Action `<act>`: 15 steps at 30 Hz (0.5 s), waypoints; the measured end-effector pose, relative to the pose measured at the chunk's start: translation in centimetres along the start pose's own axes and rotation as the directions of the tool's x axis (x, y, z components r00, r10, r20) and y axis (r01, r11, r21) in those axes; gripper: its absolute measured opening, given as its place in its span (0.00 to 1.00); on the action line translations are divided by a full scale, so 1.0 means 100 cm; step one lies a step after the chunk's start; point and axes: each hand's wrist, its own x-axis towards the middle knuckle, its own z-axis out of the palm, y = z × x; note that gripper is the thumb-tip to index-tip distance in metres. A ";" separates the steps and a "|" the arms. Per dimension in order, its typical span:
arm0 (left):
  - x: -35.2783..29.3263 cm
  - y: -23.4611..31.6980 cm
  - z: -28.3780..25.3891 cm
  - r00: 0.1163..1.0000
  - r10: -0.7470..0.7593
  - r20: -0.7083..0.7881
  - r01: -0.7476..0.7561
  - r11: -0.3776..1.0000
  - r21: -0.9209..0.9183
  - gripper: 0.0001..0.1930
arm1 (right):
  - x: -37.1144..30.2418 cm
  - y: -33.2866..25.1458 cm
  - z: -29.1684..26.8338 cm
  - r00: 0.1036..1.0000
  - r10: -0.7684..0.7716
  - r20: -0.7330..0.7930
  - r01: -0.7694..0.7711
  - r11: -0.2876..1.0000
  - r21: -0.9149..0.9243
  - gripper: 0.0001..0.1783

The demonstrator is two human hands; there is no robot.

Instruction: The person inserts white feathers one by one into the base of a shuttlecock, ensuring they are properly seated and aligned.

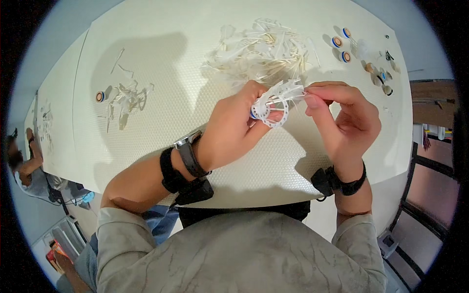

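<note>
My left hand [233,122] is closed round a partly feathered shuttlecock [282,93], tilted above the table. A blue band edges its base, and a white ring with holes [278,122] shows beside the fingers. On the right, the thumb and forefinger of my right hand [349,115] pinch a thin white feather [304,94] against the shuttlecock's feathered end. Part of the base is hidden by my left fingers. Just beyond both hands lies a large loose heap of white feathers [266,46].
A smaller feather pile [128,100] lies left, beside a blue-banded cork base [100,96]. Several similar bases [346,57] and small parts [383,75] sit at the far right of the white textured table [195,161]. Another person [31,161] is at the far left.
</note>
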 end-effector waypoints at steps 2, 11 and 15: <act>-0.001 -0.003 0.000 1.000 0.023 -0.014 -0.023 1.000 0.004 0.12 | 0.000 0.000 0.002 1.000 0.007 0.001 -0.007 1.000 0.013 0.09; 0.000 -0.010 0.003 0.995 0.096 -0.018 -0.096 0.995 0.018 0.19 | 0.000 -0.001 0.002 1.000 0.008 0.023 -0.008 1.000 0.002 0.08; -0.001 -0.009 0.002 0.991 0.128 -0.028 -0.127 0.991 0.030 0.19 | 0.001 -0.001 0.003 1.000 0.001 0.029 0.000 1.000 -0.012 0.08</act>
